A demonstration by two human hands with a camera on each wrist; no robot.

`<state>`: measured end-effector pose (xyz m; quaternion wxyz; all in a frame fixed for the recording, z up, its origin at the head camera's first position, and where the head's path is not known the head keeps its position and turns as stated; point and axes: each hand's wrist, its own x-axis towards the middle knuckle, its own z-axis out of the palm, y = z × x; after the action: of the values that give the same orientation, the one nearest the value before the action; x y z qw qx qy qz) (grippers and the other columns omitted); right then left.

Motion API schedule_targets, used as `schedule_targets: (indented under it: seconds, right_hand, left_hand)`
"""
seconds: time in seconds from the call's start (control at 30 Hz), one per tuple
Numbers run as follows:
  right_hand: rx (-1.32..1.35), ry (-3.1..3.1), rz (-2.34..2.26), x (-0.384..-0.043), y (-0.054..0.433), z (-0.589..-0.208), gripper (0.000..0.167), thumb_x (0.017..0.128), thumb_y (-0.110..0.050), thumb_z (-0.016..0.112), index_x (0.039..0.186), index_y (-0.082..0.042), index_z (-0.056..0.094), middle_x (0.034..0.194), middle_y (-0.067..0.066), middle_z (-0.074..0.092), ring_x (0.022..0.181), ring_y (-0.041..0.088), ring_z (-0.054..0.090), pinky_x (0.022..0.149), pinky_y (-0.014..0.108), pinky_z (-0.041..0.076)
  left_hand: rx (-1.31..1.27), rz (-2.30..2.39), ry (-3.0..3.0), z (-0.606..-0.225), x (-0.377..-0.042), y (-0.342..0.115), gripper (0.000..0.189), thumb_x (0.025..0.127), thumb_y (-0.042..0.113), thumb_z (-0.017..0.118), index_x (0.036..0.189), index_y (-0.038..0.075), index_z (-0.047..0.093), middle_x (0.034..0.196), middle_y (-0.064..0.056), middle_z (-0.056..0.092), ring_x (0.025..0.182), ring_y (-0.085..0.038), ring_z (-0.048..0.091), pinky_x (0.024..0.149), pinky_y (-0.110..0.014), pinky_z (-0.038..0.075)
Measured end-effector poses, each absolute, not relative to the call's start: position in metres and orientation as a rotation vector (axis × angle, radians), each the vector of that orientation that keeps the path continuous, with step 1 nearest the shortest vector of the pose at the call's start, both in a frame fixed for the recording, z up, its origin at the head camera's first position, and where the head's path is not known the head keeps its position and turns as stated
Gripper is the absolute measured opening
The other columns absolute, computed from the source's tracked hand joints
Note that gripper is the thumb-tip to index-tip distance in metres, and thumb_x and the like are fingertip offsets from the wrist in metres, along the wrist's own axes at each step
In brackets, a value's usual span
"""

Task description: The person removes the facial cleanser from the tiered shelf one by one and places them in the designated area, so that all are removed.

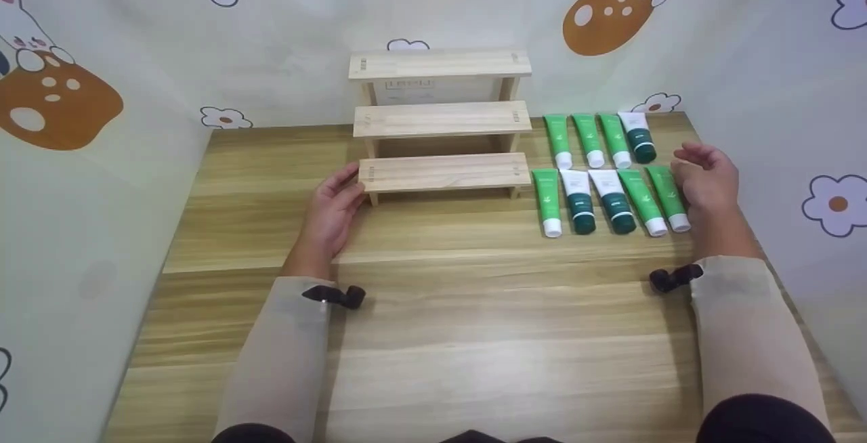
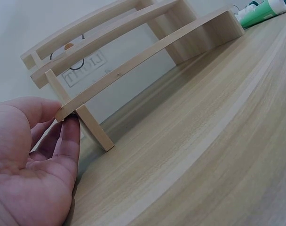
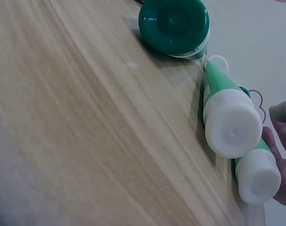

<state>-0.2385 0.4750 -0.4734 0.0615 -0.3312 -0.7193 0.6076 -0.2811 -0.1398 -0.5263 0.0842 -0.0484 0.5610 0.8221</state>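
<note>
A three-step wooden display rack (image 1: 443, 173) stands on the table against the back cloth. My left hand (image 1: 332, 213) grips the left end of its lowest step; in the left wrist view the thumb and fingers (image 2: 70, 136) pinch that board end. To the rack's right lie two rows of squeeze tubes. Some are bright green with white caps, such as the green tube (image 1: 667, 199) at the front row's right end; others are white with dark green caps, like the white-and-green tube (image 1: 611, 202). My right hand (image 1: 708, 182) is beside that end green tube, fingers loosely bent, holding nothing.
The wood-grain table (image 1: 474, 334) spreads in front of the rack and tubes. A patterned cloth (image 1: 291, 43) with rabbits and flowers hangs behind and along both sides. Small black wrist cameras (image 1: 349, 296) sit on both sleeves.
</note>
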Motion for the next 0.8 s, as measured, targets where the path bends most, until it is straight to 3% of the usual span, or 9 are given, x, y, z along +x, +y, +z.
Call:
schedule_targets:
  seconds: [0.33,0.8]
  right_hand:
    - [-0.914,-2.163,1.853,-0.235,0.464,-0.456,0.047,0.103,-0.032,0.072,0.147,-0.033,0.055,0.148,-0.009,0.057,0.133,0.013,0.053,0.129,0.037,0.041]
    - [-0.661,-2.185,1.797,-0.246,0.412,-0.438,0.034,0.101,-0.028,0.074,0.134,-0.025,0.065,0.130,-0.006,0.067,0.122,0.011,0.058,0.107,0.035,0.050]
  left_hand:
    - [-0.168,2.467,1.654,-0.526,-0.281,-0.139,0.053,0.104,-0.005,0.059,0.156,0.001,0.049,0.167,-0.010,0.046,0.134,-0.016,0.060,0.121,-0.029,0.049]
    - [-0.164,2.479,1.651,-0.526,-0.281,-0.138,0.054,0.103,-0.006,0.061,0.155,0.002,0.050,0.166,-0.010,0.047,0.130,-0.015,0.062,0.116,-0.028,0.052]
